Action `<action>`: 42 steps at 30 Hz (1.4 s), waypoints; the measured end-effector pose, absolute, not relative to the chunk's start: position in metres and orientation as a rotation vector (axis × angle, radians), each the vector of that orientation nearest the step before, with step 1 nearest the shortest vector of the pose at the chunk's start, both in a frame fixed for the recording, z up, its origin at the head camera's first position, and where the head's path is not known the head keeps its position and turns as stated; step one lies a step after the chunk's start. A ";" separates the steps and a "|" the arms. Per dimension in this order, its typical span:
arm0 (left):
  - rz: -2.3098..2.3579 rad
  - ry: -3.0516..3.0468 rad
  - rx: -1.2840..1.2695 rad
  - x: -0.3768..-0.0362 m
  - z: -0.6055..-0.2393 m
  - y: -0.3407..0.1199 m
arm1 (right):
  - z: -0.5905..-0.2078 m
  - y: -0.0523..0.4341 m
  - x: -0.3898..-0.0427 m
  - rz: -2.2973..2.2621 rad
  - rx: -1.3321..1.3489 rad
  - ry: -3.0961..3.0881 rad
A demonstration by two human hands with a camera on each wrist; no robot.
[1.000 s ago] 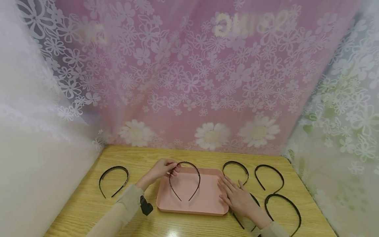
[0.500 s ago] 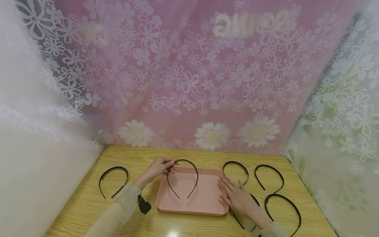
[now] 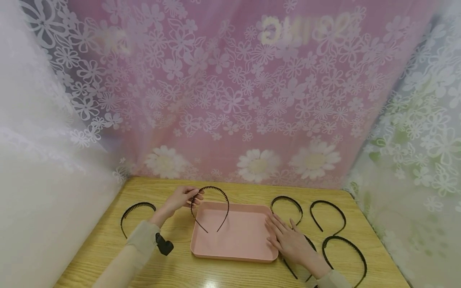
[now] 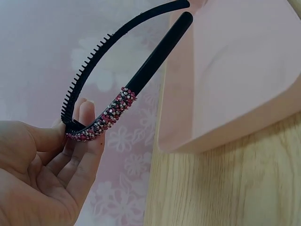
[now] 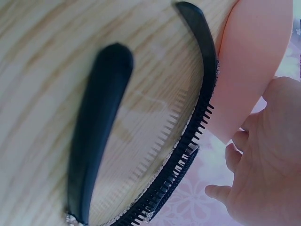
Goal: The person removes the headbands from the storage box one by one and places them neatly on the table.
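A black toothed headband (image 3: 210, 208) is pinched at its crown by the left hand (image 3: 180, 199), fingers clamped on it, and held above the pink tray's (image 3: 248, 250) left edge. The right hand (image 3: 289, 240) is laid flat, fingers spread, on the tray's right rim.

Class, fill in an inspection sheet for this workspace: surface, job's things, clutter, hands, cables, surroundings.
Surface: wooden table, glossy grain.
Job's things: pink tray; toothed black headband with pink beads, raised over the tray's left part.
Clutter: one headband at left, four more at right.
Hands: left hand pinches the raised headband; right hand rests flat at the tray's right edge.
Cables: nothing seen.
Surroundings: flowered curtains on three sides.
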State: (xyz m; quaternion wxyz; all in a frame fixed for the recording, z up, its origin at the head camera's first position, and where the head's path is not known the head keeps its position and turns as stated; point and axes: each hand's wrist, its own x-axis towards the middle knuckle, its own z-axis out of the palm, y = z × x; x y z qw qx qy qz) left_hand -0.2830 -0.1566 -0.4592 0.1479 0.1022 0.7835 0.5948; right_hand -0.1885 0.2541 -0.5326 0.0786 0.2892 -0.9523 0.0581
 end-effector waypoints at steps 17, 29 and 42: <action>1.674 2.326 0.157 -0.282 -0.460 -0.232 | -0.539 0.256 -0.190 0.202 0.868 -2.776; 1.628 2.386 0.089 -0.286 -0.480 -0.260 | -0.543 0.258 -0.193 0.194 0.875 -2.776; 1.513 2.365 0.133 -0.288 -0.502 -0.253 | -0.543 0.259 -0.194 0.168 0.847 -2.867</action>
